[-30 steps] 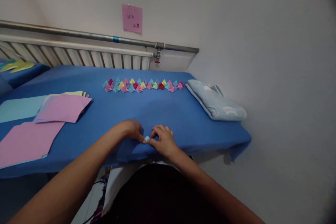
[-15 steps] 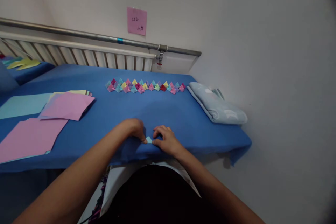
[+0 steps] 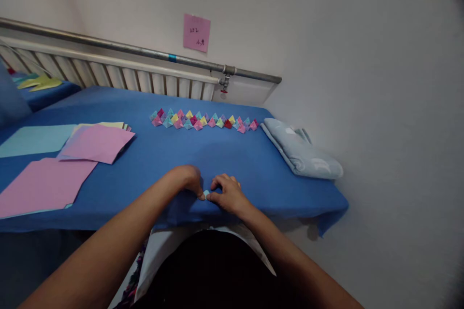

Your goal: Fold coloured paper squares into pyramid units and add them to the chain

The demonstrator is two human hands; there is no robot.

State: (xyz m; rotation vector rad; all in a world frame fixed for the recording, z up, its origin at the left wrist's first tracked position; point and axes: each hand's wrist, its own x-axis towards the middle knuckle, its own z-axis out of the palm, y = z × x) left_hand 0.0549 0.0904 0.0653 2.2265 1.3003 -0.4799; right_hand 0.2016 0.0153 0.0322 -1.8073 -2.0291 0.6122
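Observation:
A small folded piece of light-blue paper (image 3: 206, 193) lies at the front of the blue-covered table (image 3: 152, 154), between my two hands. My left hand (image 3: 193, 181) presses its left side with the thumb; the other fingers curl behind and are partly hidden. On the right side, the thumb of my right hand (image 3: 227, 193) bears on the same paper, its index finger arched above. Both hands largely cover the paper, so only its middle shows. Farther back stands a double row of small folded paper pieces (image 3: 197, 124) in pink, blue, yellow, red and purple.
Pink sheets (image 3: 47, 183), a light-blue sheet (image 3: 39, 140) and a mixed paper stack (image 3: 97, 142) lie at the left. A folded pale-blue blanket (image 3: 300, 149) rests at the right end. Behind run a radiator (image 3: 126, 78) and a metal pipe (image 3: 137, 51); a pink note (image 3: 196, 33) hangs above.
My right thumb has moved left over the light-blue paper, and less of the paper shows between my thumbs. The whole view has shifted slightly.

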